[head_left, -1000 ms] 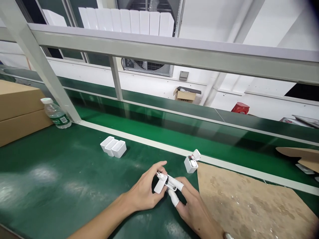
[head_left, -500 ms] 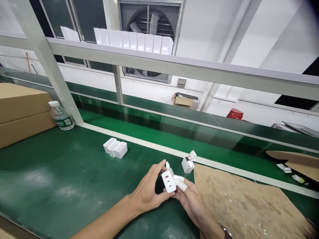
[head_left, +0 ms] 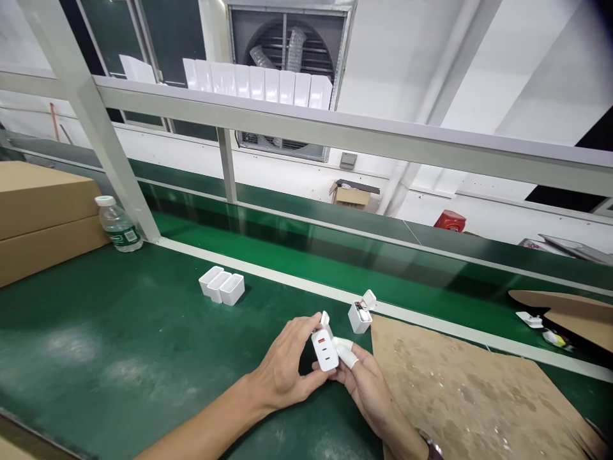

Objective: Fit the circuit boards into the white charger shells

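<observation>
both hands are gripping a white charger (head_left: 324, 350) near the tabletop (head_left: 119, 358) front edge: left hand (head_left: 286, 370) is pinching it, right hand (head_left: 366, 383) is steadying it.

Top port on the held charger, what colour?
Red-orange, set in the white face of the charger; it shows best in the head view.

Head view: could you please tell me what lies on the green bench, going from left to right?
Stacked brown cardboard boxes, clear plastic water bottle, row of three white plastic shells, white plastic charger block with ports, open white plastic casing, flat brown cardboard sheet.
</observation>
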Demonstrator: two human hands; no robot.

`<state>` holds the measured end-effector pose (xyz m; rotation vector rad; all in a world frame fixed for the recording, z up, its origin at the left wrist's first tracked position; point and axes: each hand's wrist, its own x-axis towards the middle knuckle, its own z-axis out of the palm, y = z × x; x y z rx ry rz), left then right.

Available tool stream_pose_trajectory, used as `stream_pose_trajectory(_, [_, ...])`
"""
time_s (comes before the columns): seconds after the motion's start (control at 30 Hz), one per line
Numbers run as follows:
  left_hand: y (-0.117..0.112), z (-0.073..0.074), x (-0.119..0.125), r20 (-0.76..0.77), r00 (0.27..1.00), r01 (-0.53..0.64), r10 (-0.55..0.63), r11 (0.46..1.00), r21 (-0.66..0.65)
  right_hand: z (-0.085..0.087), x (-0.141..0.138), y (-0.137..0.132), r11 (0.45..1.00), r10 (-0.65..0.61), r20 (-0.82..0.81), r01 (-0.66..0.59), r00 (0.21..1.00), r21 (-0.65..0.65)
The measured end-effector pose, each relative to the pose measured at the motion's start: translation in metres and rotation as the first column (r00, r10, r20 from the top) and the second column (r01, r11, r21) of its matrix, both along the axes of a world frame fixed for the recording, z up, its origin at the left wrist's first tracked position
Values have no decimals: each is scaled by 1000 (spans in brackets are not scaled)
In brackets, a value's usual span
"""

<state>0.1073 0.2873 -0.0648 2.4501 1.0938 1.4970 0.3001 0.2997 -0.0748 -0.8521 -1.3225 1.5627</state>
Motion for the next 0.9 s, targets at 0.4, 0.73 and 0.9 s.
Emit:
stream_pose_trajectory(0.4, [35,8,4,85,983,-82,162,804,-589,-23,56,50,766,-616,116,558,779,320])
stream_pose_trajectory(0.73, [96,-3,66,129,989,49,68,680,-732,-54,55,69,868,-442,118,391,889,307])
stream_pose_trajectory(0.9, [69,12,27,22,988,-101,153,745,-659,-52,63,55,794,-569,270,434,777,426])
